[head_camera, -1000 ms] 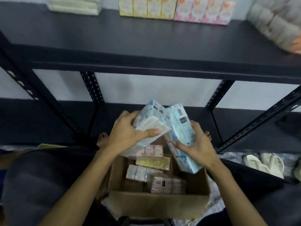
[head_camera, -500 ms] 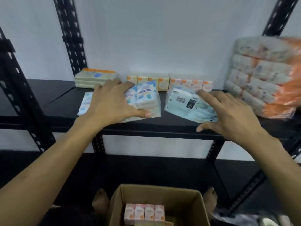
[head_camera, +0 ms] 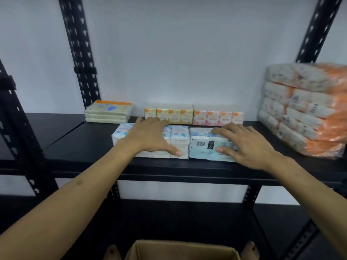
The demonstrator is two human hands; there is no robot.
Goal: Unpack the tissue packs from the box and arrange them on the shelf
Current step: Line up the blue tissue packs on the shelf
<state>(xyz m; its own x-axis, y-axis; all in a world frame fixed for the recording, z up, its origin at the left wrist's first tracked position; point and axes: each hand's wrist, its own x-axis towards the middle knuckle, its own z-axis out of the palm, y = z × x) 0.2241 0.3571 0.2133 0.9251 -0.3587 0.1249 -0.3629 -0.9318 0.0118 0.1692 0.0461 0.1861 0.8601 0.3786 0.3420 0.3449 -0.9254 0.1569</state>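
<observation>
Both hands [head_camera: 150, 136] [head_camera: 246, 143] forward, fingers spread

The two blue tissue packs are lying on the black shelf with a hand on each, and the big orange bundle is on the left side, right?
Not quite. The head view shows the big orange bundle on the right side. The rest holds: the two blue tissue packs lie on the black shelf, left hand and right hand on them.
</observation>
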